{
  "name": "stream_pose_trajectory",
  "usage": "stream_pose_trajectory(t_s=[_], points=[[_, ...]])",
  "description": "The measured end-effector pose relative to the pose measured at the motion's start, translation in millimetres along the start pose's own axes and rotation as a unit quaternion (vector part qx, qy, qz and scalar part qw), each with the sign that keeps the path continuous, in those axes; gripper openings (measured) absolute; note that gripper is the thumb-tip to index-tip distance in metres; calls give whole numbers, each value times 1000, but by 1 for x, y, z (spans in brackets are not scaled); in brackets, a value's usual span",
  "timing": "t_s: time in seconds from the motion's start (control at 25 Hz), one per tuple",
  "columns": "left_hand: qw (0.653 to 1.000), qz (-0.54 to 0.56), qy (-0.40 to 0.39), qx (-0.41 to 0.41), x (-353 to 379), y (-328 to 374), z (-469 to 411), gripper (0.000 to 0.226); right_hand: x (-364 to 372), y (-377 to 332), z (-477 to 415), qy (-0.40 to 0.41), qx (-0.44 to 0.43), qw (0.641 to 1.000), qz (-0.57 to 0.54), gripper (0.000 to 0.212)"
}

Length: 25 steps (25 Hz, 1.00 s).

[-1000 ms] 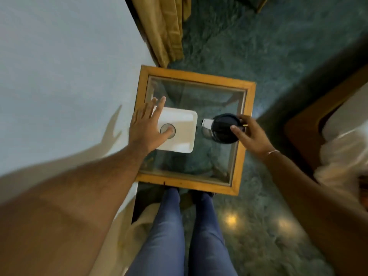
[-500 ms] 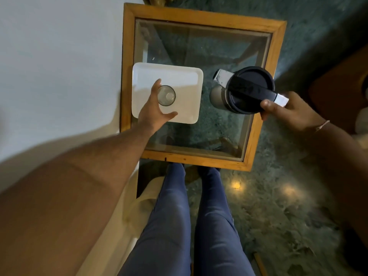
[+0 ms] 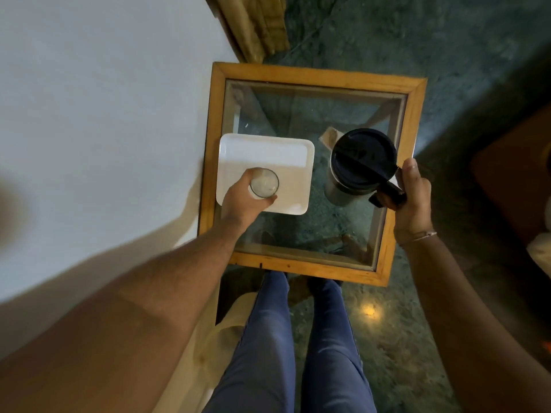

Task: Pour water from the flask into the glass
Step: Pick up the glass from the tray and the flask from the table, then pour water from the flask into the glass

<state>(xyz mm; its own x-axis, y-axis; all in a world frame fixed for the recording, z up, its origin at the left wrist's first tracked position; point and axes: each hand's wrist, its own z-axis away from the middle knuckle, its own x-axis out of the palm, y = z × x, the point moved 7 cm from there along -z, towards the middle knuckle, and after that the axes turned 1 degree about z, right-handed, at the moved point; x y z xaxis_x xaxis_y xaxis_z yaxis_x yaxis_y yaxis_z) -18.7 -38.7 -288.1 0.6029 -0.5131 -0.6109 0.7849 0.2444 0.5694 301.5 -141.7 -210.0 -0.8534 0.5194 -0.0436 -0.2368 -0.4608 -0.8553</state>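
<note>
A square glass-topped side table (image 3: pixel 310 73) with a wooden frame stands on a mottled green floor (image 3: pixel 387 353), just beside a white wall (image 3: pixel 104 114); a white rectangular tray (image 3: pixel 268 150) lies on the glass near the wall side. Folded tan curtain fabric (image 3: pixel 256 25) hangs beyond the table's far corner; blue trouser legs (image 3: pixel 268 353) show below its near edge.

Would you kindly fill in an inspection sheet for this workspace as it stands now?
Surface: table, glass top in a wooden frame.
Job's things: glass over the white tray; whether it rests on it, cannot tell. Flask, black lid on, upright on the table right of the tray.
Clutter: nothing seen.
Grips: left hand wrapped round the glass; right hand closed on the flask's handle.
Cables: nothing seen.
Surroundings: white bed to the left, curtain behind, green floor, the person's legs below.
</note>
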Motion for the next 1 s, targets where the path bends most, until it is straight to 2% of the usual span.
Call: stream_pose_trajectory(t_s=[0.08,0.24,0.32,0.44,0.56,0.68,0.76,0.84,0.88,1.0], points=[[1000,1,10,20,-13,11,7,76,4,-15,2,-1,-12,1000,-23,48],[998,10,27,60,-51,50,13,77,-9,-47,14,6,-21,999,-43,79],[997,24,34,72,-76,75,18,76,-11,-79,26,-19,-49,997,-57,75],[993,43,47,100,-122,118,36,79,-7,-159,51,-47,-92,992,-71,62],[987,61,50,138,-165,170,55,84,-9,-249,78,-24,-141,988,-66,58],[976,113,81,167,-214,225,82,97,-9,-333,101,-28,-211,976,-54,87],[958,164,113,208,-255,268,108,107,-7,-394,121,-45,-255,965,-45,98],[936,200,146,251,-291,305,132,102,-6,-452,145,-45,-280,958,-41,105],[925,214,160,271,-308,323,146,95,-7,-481,156,-40,-292,954,-45,101],[885,245,194,344,-362,375,196,74,-14,-562,191,-45,-302,949,-76,66]])
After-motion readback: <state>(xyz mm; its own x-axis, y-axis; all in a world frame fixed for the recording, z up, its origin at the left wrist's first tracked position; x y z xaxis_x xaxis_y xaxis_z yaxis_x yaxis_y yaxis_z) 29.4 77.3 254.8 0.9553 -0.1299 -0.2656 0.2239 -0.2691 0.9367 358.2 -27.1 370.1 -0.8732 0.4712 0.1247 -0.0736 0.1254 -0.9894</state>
